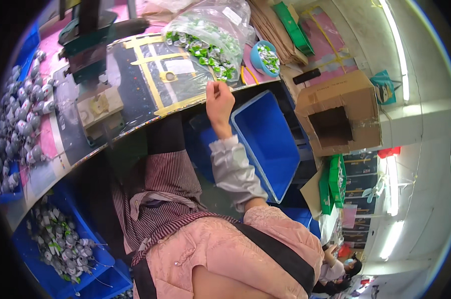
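My right hand is over the front edge of the workbench, its fingers curled together. Whatever they hold, if anything, is too small or hidden to make out. Just beyond the fingertips lies a clear plastic bag with many small green-and-clear plastic parts spilling at its mouth. Pliers with yellow-orange handles rest right of the bag, beside a light-blue bowl of green and white pieces. My left hand is out of view.
A dark green bench press stands at left above a pale block. Grey rounded parts with thin wires are heaped at far left and in a blue bin below. A blue crate and cardboard box are at right.
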Tool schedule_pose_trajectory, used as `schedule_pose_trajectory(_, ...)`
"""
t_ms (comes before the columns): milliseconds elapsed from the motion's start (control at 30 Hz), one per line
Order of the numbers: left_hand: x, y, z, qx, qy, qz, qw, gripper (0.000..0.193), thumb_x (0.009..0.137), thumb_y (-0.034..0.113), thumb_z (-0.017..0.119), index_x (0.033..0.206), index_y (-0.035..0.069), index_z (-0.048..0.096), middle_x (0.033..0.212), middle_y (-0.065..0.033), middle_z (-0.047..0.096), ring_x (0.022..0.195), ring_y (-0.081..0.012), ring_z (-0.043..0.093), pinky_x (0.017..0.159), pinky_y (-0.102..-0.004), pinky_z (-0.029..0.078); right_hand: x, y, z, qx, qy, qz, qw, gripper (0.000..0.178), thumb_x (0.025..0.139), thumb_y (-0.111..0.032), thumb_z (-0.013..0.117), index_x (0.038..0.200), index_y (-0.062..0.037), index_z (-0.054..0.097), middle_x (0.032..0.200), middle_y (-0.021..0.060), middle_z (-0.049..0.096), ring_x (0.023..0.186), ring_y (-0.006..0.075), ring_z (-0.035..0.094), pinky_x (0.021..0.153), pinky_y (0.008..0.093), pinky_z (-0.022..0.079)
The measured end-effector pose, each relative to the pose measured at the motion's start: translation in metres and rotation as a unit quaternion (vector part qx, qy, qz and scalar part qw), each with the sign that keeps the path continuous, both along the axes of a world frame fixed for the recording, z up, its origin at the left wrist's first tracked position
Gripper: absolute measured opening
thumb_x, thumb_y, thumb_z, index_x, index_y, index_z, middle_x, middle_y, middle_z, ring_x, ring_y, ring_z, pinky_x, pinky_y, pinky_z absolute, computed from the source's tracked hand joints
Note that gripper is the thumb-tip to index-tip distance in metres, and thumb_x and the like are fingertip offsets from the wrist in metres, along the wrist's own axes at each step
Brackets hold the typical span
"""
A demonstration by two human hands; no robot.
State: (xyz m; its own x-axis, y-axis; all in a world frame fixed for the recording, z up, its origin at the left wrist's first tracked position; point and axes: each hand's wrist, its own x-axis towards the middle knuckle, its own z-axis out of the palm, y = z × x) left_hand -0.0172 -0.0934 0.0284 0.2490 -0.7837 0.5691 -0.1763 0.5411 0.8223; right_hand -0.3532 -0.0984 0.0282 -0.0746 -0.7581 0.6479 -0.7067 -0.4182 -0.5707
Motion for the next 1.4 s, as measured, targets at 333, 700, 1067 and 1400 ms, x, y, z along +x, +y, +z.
schedule_pose_trajectory(333, -0.142, -0.134, 0.111, -0.022, -0.114, -0.239, 0.964, 0.022, 0.092, 0.023, 0.065, 0.1, 0.003, 0.072, 0.088, -0.0041, 0.066, 0.08, -0.017, 0.061, 0.073, -0.0343, 0.05, -0.038, -0.119, -0.064, 0.026, 0.257, -0.156, 0.953, 0.037, 0.085, -0.028, 0.068, 0.108, 0.0009, 0.062, 0.125, 0.0283, 0.057, 0.115, 0.0428, 0.052, 0.099, 0.0538, 0.042)
schedule_pose_trajectory(700, 0.208, 0.089, 0.074, 0.204, -0.244, 0.235, 0.918, 0.019, 0.087, 0.018, 0.067, 0.094, 0.002, 0.074, 0.081, -0.0107, 0.071, 0.073, -0.0175, 0.066, 0.067, -0.0364, 0.051, -0.078, -0.118, -0.06, -0.059, 0.273, -0.087, 0.956, 0.028, 0.088, -0.024, 0.064, 0.107, -0.0031, 0.066, 0.097, 0.019, 0.064, 0.096, 0.0386, 0.06, 0.084, 0.0497, 0.047)
schedule_pose_trajectory(1067, 0.174, 0.015, -0.028, 0.275, -0.623, 0.345, 0.645, 0.023, 0.079, 0.013, 0.067, 0.101, 0.008, 0.073, 0.111, -0.0153, 0.067, 0.109, -0.0337, 0.061, 0.087, -0.0436, 0.052, -0.091, -0.131, -0.071, -0.038, 0.31, -0.086, 0.946, 0.025, 0.089, -0.023, 0.067, 0.108, -0.0091, 0.062, 0.11, 0.0092, 0.063, 0.109, 0.0317, 0.056, 0.092, 0.0477, 0.043)
schedule_pose_trajectory(1400, 0.262, 0.005, -0.019, -0.135, 0.212, -0.038, 0.967, 0.023, 0.093, 0.015, 0.059, 0.11, -0.001, 0.065, 0.098, -0.0103, 0.07, 0.089, -0.023, 0.069, 0.077, -0.0326, 0.057, -0.095, -0.106, -0.06, -0.05, 0.024, -0.055, 0.997, 0.019, 0.096, -0.017, 0.064, 0.101, 0.0011, 0.059, 0.1, 0.0139, 0.066, 0.093, 0.0274, 0.062, 0.084, 0.04, 0.05)
